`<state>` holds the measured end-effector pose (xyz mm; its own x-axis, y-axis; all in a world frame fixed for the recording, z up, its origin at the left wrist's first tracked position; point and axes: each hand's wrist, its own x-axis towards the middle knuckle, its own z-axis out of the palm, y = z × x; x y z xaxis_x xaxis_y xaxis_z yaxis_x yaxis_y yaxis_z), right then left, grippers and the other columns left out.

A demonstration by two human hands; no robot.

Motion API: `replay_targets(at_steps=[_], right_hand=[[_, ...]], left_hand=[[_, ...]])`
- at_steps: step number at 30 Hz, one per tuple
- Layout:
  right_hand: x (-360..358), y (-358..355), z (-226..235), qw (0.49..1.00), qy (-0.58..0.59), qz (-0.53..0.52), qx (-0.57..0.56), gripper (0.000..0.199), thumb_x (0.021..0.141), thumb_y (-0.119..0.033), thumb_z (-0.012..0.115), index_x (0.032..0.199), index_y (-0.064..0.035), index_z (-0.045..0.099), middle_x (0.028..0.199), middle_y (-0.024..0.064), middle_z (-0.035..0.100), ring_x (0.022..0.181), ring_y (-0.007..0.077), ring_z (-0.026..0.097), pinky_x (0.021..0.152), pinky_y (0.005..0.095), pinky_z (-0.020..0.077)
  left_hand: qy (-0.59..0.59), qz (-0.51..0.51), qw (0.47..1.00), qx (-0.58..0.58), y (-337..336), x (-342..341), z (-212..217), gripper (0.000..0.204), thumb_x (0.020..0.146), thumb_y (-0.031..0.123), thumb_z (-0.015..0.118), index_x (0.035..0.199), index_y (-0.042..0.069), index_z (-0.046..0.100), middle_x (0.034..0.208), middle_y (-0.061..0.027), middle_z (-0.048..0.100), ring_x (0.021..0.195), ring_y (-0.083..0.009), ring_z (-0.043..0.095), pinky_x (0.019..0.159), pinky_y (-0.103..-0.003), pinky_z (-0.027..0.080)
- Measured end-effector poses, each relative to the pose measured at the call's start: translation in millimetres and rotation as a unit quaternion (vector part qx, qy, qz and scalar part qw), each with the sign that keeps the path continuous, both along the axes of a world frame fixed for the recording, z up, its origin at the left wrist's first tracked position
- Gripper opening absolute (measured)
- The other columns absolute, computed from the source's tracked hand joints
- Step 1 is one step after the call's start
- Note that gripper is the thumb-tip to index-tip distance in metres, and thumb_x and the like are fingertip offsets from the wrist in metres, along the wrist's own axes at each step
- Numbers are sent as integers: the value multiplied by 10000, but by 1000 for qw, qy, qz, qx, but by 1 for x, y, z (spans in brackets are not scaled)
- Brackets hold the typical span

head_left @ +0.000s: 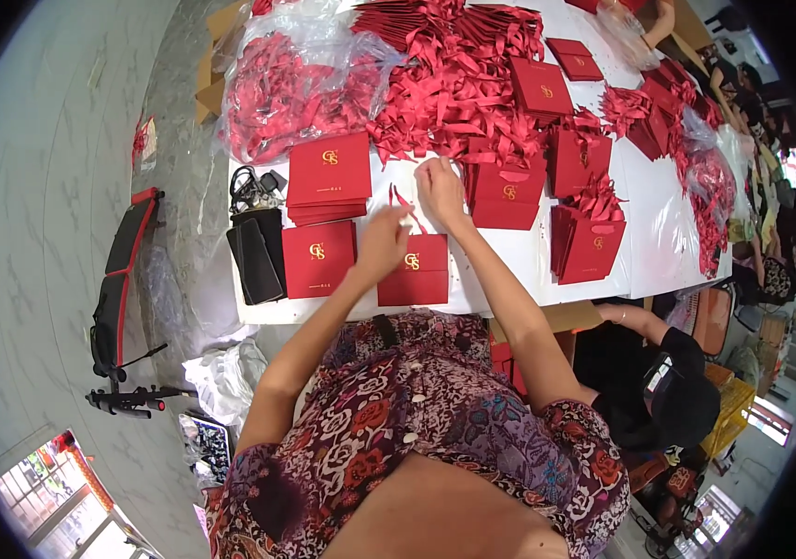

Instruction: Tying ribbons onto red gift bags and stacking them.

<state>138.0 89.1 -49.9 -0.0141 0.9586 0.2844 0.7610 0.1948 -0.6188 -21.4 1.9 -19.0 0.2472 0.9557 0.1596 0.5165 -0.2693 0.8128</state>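
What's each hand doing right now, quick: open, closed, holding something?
Left hand: fingers bent near a thin red ribbon; grip cannot be told.
Right hand: fingers curled by the ribbon pile; grip cannot be told.

Two bare hands – a left hand [382, 247] and a right hand [442, 194] – and one white-covered table [500, 265]. One red paper gift bag [413, 289] sits at the near edge. Left of it are two gift-bag stacks [329, 170]; to the right, three ribboned gift-bag bunches [508, 200]. Bags per stack overlap too closely to count, as do the red satin ribbons [463, 102]. One large clear plastic sack [300, 88], one black cable bundle [251, 191], one white plastic bag [228, 374] – and one black cap [685, 405] on a co-worker.
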Motion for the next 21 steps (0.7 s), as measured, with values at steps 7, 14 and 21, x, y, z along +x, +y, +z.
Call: replay_targets(at_steps=[7,14,21], right_hand=[[-8,25,-6,996,-52,9,-65,177,835,-174,665,948,-47,620,986,168,598,869,365,633,750,474,498],[-2,-18,25,988,-35,90,-120,169,871,-149,634,946,-24,549,880,199,592,802,389,612,699,467,485],[28,-62,52,946,294,62,-122,91,913,-103,608,925,-21,571,727,21,578,697,85,553,616,254,435]], left_hand=[[20,4,1000,-14,25,5,-4,326,816,19,649,1140,47,625,970,-154,635,796,-260,652,721,-345,519],[21,67,986,149,32,8,3,295,846,-5,598,1138,30,602,1013,-156,642,878,-358,628,761,-399,507],[-19,-34,999,-5,32,27,30,179,911,28,547,1072,16,625,892,-107,671,802,-282,647,725,-330,503]])
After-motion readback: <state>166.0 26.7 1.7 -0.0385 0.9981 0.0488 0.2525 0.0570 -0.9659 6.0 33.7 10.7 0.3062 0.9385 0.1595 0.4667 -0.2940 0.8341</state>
